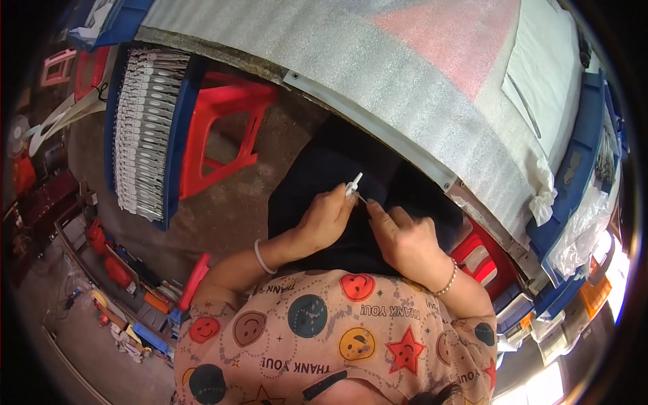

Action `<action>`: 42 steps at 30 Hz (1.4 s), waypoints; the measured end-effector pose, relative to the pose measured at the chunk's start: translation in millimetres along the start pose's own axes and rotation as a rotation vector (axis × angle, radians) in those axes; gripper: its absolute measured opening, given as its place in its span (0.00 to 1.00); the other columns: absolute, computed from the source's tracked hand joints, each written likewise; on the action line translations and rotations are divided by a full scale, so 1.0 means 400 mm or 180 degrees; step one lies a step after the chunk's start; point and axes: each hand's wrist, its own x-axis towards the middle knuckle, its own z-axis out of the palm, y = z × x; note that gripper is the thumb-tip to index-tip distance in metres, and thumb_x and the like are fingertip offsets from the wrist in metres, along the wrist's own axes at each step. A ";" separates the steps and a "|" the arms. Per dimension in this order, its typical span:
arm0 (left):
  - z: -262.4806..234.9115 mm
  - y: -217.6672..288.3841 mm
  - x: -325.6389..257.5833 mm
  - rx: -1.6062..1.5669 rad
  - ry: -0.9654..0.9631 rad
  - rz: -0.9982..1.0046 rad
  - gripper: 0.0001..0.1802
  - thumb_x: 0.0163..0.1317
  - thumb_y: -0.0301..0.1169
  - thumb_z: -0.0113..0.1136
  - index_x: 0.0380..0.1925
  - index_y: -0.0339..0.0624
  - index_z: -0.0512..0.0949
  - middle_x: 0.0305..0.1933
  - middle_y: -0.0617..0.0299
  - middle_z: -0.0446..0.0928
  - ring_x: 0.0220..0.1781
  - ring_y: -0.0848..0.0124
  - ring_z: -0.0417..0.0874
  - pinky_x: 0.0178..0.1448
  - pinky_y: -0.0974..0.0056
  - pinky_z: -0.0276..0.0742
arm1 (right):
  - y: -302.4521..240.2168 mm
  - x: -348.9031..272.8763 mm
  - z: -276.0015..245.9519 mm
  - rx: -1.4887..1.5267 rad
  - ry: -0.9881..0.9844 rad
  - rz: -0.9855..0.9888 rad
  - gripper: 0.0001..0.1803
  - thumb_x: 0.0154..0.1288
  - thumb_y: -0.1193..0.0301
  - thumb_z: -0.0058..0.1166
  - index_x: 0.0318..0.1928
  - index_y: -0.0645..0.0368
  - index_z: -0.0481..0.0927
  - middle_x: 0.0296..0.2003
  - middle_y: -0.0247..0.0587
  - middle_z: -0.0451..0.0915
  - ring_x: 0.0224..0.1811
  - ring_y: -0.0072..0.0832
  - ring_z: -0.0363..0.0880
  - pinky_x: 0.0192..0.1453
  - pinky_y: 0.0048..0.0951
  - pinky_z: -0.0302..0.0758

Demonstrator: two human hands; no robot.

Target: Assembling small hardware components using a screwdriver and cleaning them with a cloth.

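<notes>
Over my dark-clad lap, my left hand (pixel 325 219) is closed, with thumb and fingers pinching a small white plastic part (pixel 353 184) whose narrow stem points up and away. My right hand (pixel 408 244) is just to the right, its fingers curled and the index finger reaching toward that part. A thin metal-looking piece (pixel 362 198) runs from the white part to the right fingertips. It is too small to tell its kind, and what lies inside the right hand's curl is hidden. Both hands are below the table's near edge, apart from the tabletop.
The table (pixel 324 47) is covered with pale foam sheeting. At left, a blue tray (pixel 174 145) holds rows of white-and-grey parts beside a red plastic stool (pixel 229 111). On the right are white paper (pixel 543 74), a blue bin (pixel 574 182) and clear plastic film (pixel 580 229).
</notes>
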 end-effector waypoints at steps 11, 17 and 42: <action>0.003 0.002 0.015 -0.0171 0.0094 0.0276 0.10 0.69 0.28 0.50 0.31 0.31 0.70 0.24 0.39 0.75 0.30 0.41 0.80 0.26 0.48 0.71 | -0.037 0.038 -0.056 -0.1275 -0.0815 -0.0399 0.25 0.59 0.70 0.58 0.58 0.62 0.76 0.23 0.41 0.73 0.17 0.31 0.75 0.18 0.29 0.71; 0.002 0.002 0.009 0.0929 -0.0144 -0.0080 0.08 0.68 0.26 0.50 0.32 0.31 0.71 0.24 0.39 0.76 0.31 0.42 0.81 0.27 0.51 0.73 | 0.045 0.025 0.013 0.1478 0.0307 -0.0043 0.27 0.56 0.75 0.53 0.59 0.50 0.77 0.25 0.45 0.75 0.20 0.38 0.78 0.25 0.34 0.76; -0.024 0.011 0.007 -0.0577 -0.0290 -0.0597 0.11 0.70 0.30 0.50 0.30 0.36 0.75 0.18 0.64 0.69 0.19 0.80 0.67 0.23 0.68 0.65 | -0.016 -0.028 -0.048 0.0697 0.0376 -0.0004 0.20 0.60 0.76 0.57 0.53 0.65 0.75 0.38 0.51 0.76 0.34 0.47 0.78 0.35 0.39 0.78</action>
